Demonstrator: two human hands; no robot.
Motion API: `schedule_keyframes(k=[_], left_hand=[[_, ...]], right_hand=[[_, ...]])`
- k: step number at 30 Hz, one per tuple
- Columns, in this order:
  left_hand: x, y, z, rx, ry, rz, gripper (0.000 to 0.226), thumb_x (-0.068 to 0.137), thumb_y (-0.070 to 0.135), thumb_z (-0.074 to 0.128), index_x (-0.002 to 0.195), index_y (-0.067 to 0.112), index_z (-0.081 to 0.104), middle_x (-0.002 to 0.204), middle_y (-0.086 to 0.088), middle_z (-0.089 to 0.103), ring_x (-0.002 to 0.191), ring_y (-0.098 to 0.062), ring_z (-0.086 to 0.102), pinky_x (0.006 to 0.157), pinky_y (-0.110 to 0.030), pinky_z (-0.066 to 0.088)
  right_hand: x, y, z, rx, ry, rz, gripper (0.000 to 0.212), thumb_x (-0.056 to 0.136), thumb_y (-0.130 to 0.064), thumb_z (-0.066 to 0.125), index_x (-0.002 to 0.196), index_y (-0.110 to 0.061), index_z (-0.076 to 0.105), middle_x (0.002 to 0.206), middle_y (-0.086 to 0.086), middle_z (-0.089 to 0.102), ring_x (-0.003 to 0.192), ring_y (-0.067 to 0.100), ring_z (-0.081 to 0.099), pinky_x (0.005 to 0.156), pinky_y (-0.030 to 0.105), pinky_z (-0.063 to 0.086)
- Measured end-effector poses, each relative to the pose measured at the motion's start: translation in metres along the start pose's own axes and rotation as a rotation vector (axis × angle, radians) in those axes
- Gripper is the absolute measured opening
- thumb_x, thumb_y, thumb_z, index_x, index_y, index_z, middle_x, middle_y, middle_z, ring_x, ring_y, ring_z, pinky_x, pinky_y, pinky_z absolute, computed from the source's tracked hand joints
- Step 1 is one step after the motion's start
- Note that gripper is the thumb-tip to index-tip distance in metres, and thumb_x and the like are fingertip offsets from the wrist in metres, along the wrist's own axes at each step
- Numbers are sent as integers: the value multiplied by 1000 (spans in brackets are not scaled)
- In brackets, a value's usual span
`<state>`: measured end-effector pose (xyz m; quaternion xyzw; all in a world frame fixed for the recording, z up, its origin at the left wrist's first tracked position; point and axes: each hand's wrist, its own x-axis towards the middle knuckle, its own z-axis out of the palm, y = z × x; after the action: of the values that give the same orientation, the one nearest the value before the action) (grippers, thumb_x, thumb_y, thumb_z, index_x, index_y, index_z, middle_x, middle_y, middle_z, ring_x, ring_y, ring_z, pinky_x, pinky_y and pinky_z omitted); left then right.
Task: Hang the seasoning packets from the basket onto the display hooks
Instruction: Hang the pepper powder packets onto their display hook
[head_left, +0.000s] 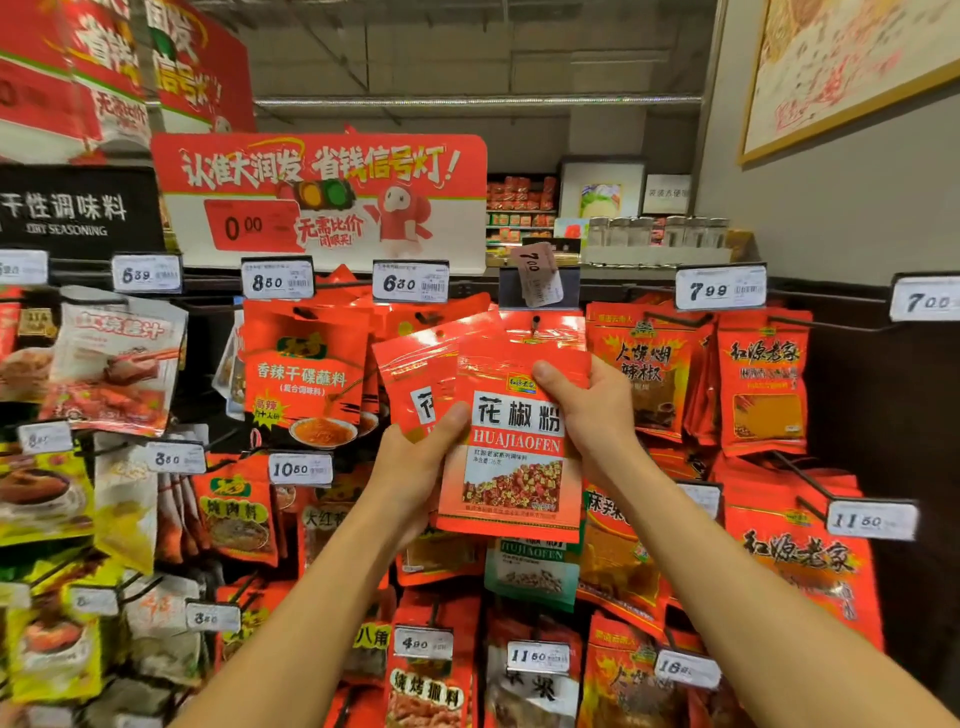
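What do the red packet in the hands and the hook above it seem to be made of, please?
Huajiaofen packet: likely glossy plastic or foil laminate; it shows bright glare streaks and a crimped top seal.
Display hook: probably dark coated metal wire; thin, rigid, matte black.

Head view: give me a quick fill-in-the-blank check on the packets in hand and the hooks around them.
1. The front packet is printed with the Latin word ____.
2. The right hand pinches that packet near its ____ edge.
3. The left hand grips ____ red packets, the second packet fanned out behind the first.
4. The price tag on the hook right of the hands reads ____.

Missing words: HUAJIAOFEN; top; two; 7.99
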<state>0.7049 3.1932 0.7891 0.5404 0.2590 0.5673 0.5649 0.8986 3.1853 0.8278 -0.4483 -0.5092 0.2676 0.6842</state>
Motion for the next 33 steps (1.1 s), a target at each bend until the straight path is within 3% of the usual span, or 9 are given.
schedule_keyframes(k=[4,10,16,20,26,29,33], left_hand=[[-4,2,-15,54,75,-10,12,95,32,67,95,27,77,102,-10,78,92,-31,76,79,-51,60],[-13,10,-46,56,202,60,9,97,24,65,102,20,72,98,-5,79,88,-24,77,63,-31,61],[-16,22,-76,77,273,59,19,94,28,69,108,16,68,97,-6,79,87,-25,77,64,-37,60],[-18,28,-91,91,292,82,11,94,32,69,102,24,69,97,-4,79,86,-24,77,59,-35,58],[-17,30,-95,103,278,114,8,92,31,70,98,26,70,98,-4,79,88,-23,77,71,-41,56],[-14,32,-94,97,286,130,11,91,31,71,100,25,71,99,-4,79,89,-23,77,70,-41,58],[-12,38,-96,91,280,139,10,91,32,72,97,25,72,96,-4,79,86,-24,77,57,-33,60]], right_hand=[[4,-3,5,13,1,51,25,86,-28,81,100,-12,68,86,6,79,76,28,78,66,42,63],[21,-24,12,85,134,41,13,89,-23,78,85,-17,66,75,4,78,67,25,76,53,33,59],[37,-27,12,30,127,102,13,87,-23,77,87,-14,68,77,6,78,70,27,77,59,36,62],[39,-25,8,-11,206,94,15,86,-20,75,75,-17,66,72,5,76,69,29,76,67,44,62],[45,-35,8,-105,288,49,25,84,-21,74,64,-20,59,55,-6,69,61,23,74,49,32,58],[44,-38,9,-188,253,23,22,76,-30,76,59,-19,66,64,0,73,66,27,75,60,45,61],[45,-43,10,-283,251,-37,14,66,-38,75,54,-41,70,56,-7,68,69,27,73,63,49,57]])
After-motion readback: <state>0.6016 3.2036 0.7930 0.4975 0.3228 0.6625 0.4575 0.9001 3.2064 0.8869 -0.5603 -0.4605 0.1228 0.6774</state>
